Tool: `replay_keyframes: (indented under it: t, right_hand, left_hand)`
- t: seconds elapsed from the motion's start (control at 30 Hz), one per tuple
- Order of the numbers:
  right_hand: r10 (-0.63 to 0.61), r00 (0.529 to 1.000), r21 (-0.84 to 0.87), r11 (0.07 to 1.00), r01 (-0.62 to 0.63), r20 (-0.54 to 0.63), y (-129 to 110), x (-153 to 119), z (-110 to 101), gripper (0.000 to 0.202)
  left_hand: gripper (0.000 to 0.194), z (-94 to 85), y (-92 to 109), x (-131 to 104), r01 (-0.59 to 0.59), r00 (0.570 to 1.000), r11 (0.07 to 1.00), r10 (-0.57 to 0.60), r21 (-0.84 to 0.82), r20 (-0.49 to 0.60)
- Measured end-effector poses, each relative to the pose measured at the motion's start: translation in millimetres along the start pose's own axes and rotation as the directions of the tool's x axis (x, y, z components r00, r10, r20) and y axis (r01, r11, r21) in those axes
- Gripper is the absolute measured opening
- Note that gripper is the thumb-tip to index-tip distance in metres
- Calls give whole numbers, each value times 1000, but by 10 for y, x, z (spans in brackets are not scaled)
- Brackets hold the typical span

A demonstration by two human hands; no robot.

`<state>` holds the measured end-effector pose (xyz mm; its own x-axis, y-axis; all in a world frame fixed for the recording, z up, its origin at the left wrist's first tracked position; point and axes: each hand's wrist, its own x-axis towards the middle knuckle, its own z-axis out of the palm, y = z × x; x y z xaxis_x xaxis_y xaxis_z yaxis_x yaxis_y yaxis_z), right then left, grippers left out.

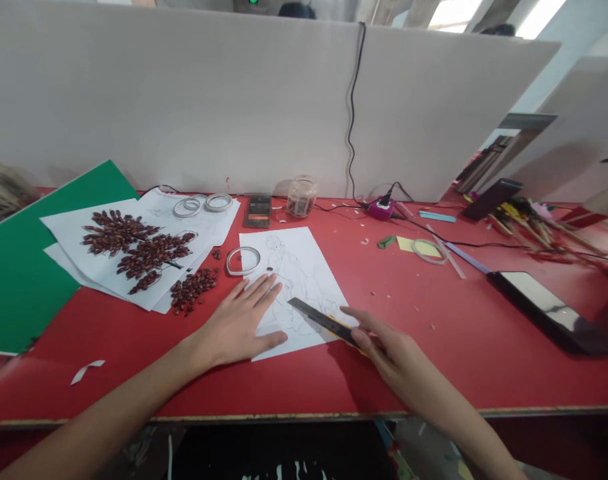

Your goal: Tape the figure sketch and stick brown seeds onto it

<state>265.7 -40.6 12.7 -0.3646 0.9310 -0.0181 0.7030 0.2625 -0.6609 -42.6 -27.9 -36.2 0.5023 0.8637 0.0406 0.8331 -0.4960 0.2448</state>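
While left hand (241,327) touches sketch (311,270), right hand (391,347) holds cutter (321,319); jar label (300,205) illegible

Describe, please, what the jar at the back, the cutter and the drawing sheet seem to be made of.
The jar looks clear and smooth, its contents showing through: glass or hard plastic. The cutter has a flat, dull grey blade, likely metal, and a black and yellow body, probably plastic. The drawing sheet looks like matte paper, thin, white and without shine.

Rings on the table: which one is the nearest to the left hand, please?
It is the ring across the left edge of the sheet beneath the left hand; the others lie farther back or far to the right.
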Motion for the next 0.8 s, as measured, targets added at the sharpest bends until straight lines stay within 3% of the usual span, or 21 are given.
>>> replay_keyframes:
  t: [0.27, 0.57, 0.8]
  right_hand:
    - [-158, 987, -70, 985, 159, 17, -3, -56, 96, 37]
    - [-126, 991, -90, 987, 129, 41, 27, -139, 184, 39]
    - [-142, 989, -120, 982, 146, 42, 19, -141, 191, 39]
  left_hand:
    - [87, 10, 5, 0, 0, 1000, 999, -1, -41, -27]
    - [73, -53, 35, -4, 12, 1000, 998, -12, -65, 0]
    - [73, -76, 42, -1, 19, 1000, 996, -17, -89, 27]
